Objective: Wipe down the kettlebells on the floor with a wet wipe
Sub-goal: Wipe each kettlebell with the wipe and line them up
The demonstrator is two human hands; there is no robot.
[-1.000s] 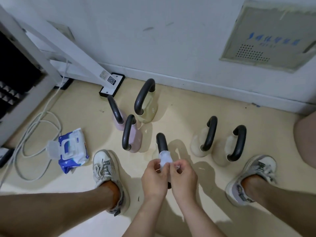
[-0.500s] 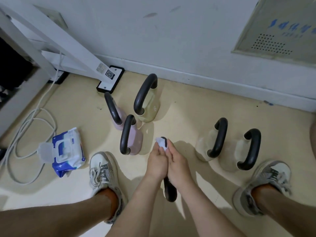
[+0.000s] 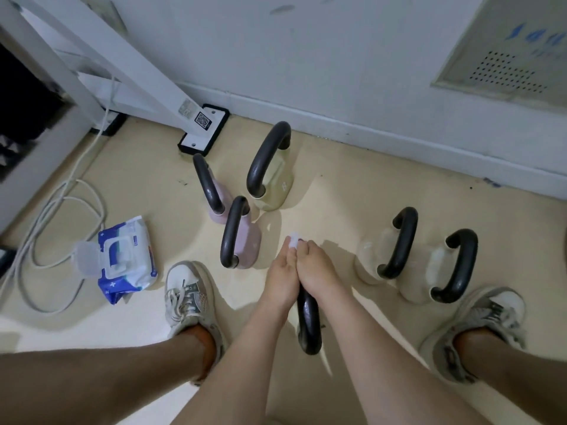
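Black and glossy, the handle (image 3: 308, 320) of the kettlebell between our feet runs under both hands. Our left hand (image 3: 283, 276) and right hand (image 3: 316, 273) are closed side by side around its far end, pinching the white wet wipe (image 3: 294, 240) against it. Five more kettlebells stand on the floor (image 3: 322, 191), untouched. If we press sideways while rubbing, this one could tip toward the pink kettlebell (image 3: 242, 240) just beside it, or the small wipe could slip free.
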